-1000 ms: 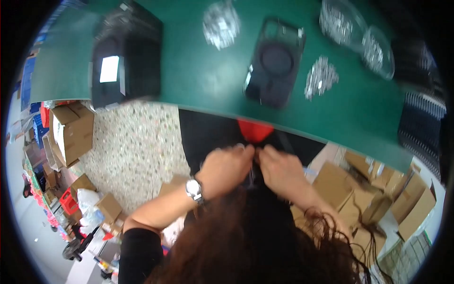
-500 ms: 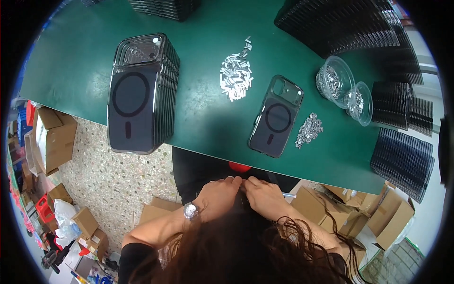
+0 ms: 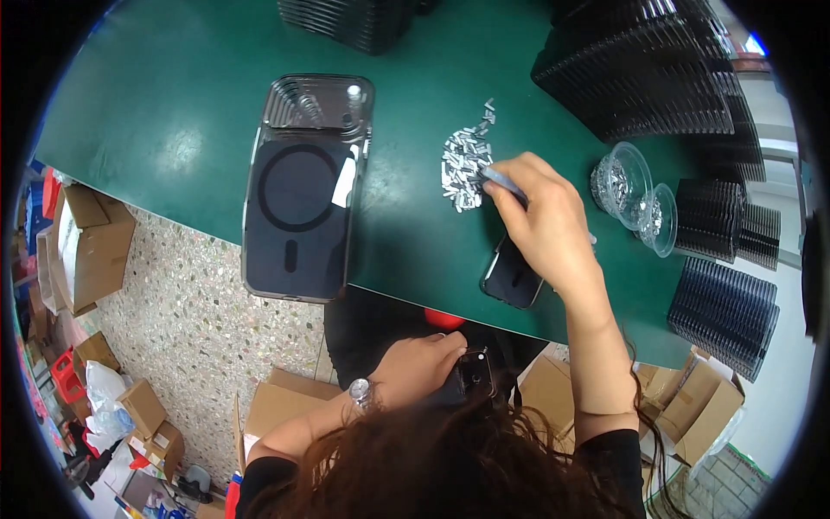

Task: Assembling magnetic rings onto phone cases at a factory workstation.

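Right hand: right hand [image 3: 546,227] reaches over the green worktop [image 3: 173,112]; its grip is clamped on thin grey tweezers [image 3: 504,182], whose tip touches the near edge of the pile of small silver parts [image 3: 465,161].
Left hand: left hand [image 3: 421,367] is below the worktop edge, near the body; its grip is closed around a dark phone case [image 3: 474,375] with the camera cut-out showing beside the fingers. A wristwatch [image 3: 360,394] sits on this wrist.
Under the right grip: a second dark phone case [image 3: 510,278] lies flat on the worktop, partly covered by the right palm.
Left of the right grip: a stack of clear-rimmed phone cases [image 3: 304,190] with a ring mark on the top one, well apart from the grip.
Right of the right grip: two clear plastic cups [image 3: 635,192] holding silver parts, near the wrist.
Beyond the right grip: stacks of black trays [image 3: 648,78].
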The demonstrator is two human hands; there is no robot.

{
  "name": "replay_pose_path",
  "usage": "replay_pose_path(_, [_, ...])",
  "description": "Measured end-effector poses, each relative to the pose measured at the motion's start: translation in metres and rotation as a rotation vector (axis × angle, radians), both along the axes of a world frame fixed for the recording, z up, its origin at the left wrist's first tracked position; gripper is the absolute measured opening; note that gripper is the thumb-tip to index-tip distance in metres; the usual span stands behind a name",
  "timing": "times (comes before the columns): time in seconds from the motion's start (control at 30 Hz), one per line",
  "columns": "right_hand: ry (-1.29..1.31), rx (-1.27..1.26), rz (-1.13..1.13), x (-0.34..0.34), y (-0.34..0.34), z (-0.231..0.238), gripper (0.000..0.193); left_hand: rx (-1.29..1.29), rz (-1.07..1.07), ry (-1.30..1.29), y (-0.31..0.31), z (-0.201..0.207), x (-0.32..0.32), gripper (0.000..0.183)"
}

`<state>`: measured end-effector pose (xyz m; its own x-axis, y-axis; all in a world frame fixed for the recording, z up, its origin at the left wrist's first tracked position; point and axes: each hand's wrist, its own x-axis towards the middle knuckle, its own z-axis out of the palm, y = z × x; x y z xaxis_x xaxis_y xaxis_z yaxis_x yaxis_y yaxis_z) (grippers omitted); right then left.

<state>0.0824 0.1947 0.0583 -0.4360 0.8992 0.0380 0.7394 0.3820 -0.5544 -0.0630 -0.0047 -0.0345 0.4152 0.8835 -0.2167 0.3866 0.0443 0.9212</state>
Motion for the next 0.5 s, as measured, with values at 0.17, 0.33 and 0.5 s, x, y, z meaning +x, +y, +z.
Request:
replay_pose_path(0.17, [-0.053,0.047,0.028,-0.011,0.008,-0.01,0.014,0.005,0.055,-0.061,-0.007,-0.005,-0.005,0.011])
replay_pose_path(0.33, [-0.192,0.157,0.133,-0.018,0.009,-0.01,0.009,-0.032,0.068,-0.085,-0.012,-0.004,-0.01,0.01])
replay_pose_path(0.5, [-0.191,0.15,0.172,-0.016,0.012,-0.011,0.012,0.027,-0.015,-0.031,-0.012,0.001,-0.02,0.012])
